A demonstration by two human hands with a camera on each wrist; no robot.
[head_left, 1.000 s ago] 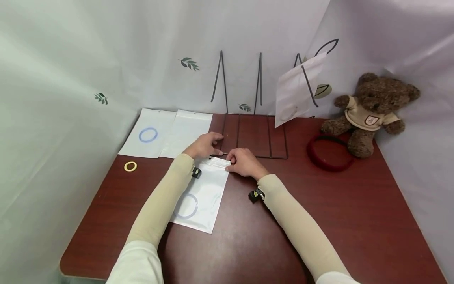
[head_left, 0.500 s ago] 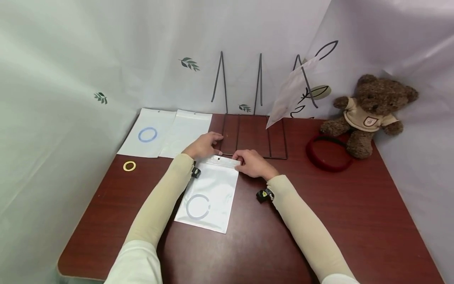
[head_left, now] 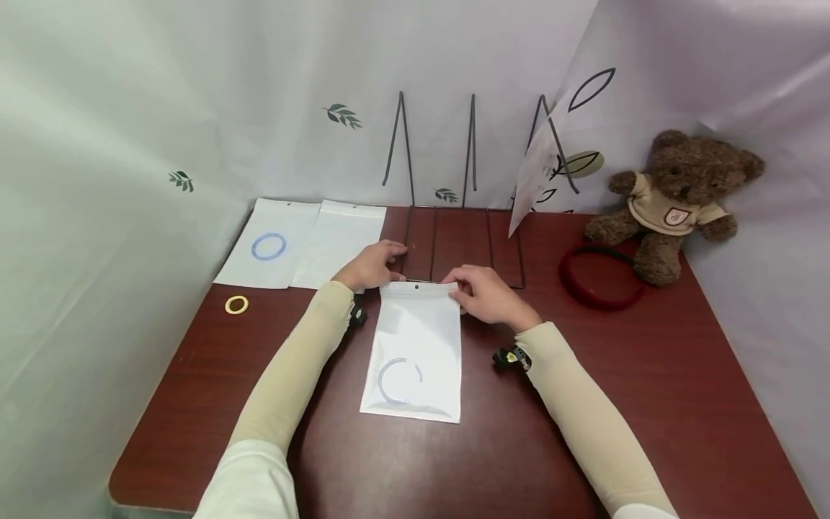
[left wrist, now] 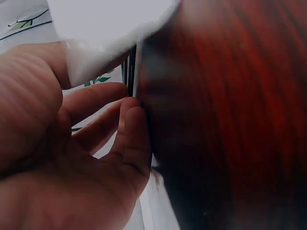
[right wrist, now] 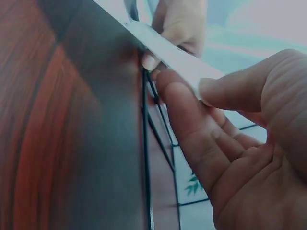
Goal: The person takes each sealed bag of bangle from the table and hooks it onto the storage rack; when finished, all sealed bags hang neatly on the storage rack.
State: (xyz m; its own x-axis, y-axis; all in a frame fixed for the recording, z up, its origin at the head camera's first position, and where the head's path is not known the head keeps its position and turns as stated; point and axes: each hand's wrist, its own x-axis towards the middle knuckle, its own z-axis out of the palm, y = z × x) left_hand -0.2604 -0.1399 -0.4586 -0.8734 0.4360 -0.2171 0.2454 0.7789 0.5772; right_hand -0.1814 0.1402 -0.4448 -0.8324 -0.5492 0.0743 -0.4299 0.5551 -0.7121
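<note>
My right hand pinches the upper right corner of a white zip bag, thumb against finger in the right wrist view. A grey-blue ring shows through the bag's lower part, and a small hole sits in its top edge. My left hand rests at the front left corner of a black wire rack, its fingertips at the wire in the left wrist view. Several tall hooked prongs rise from the rack. From the rightmost prong hangs another white bag, seen nearly edge-on.
Two more white bags lie at the back left, one with a blue ring showing. A pale yellow ring lies in front of them. At the right are a dark red headband and a teddy bear against the curtain.
My right hand has moved right with the zip bag, which has turned straighter and cleared my left forearm. My left hand has stayed put. The hanging bag has swung round.
</note>
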